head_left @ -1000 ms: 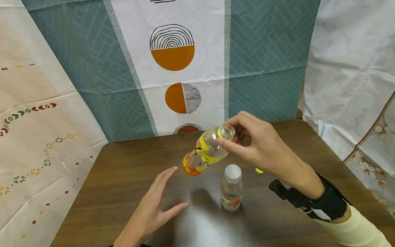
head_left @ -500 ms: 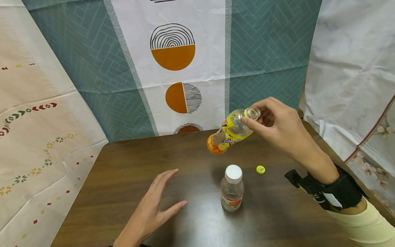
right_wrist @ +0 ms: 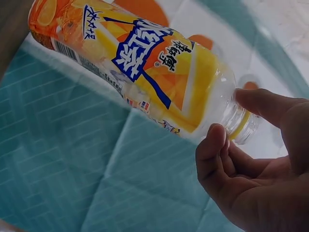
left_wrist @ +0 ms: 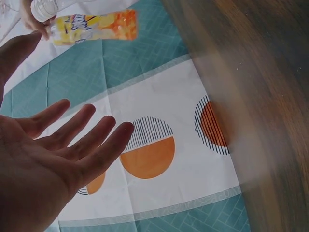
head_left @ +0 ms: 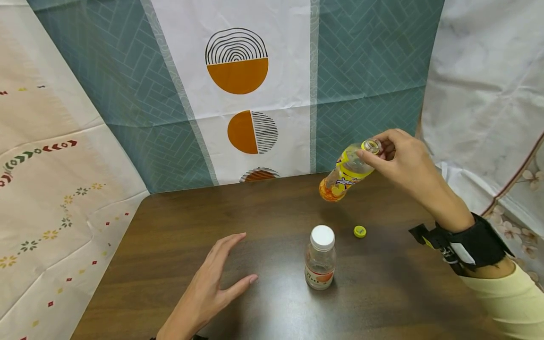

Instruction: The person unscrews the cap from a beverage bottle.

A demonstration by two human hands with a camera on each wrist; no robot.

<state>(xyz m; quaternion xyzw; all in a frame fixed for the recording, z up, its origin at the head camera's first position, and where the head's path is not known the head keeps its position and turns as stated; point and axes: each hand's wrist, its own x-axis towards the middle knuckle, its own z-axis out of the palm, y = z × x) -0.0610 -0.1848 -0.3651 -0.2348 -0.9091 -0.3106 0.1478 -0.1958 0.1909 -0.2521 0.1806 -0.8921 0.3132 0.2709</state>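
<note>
Head view, item by item as I see it: one bottle [head_left: 348, 173], yellow-labelled, tilted, raised above the table [head_left: 170, 245], its neck pinched between thumb and fingers of the right hand [head_left: 405, 163]. One left hand [head_left: 204, 287], fingers straight, thumb wide. One jar [head_left: 320, 259], white-lidded, upright on the table between the hands. One yellow cap [head_left: 359, 231], flat, near the jar.

A brown wood-grain table [head_left: 170, 226] stretches across the near side. At its far edge hangs a teal-and-white cloth [head_left: 365, 52], its printed circles [head_left: 238, 78] stacked down the middle (part orange, part black lines). Left, a cream cloth [head_left: 38, 189] bears small flowers [head_left: 50, 234]; right, a whitish cloth [head_left: 476, 85] hangs creased.
</note>
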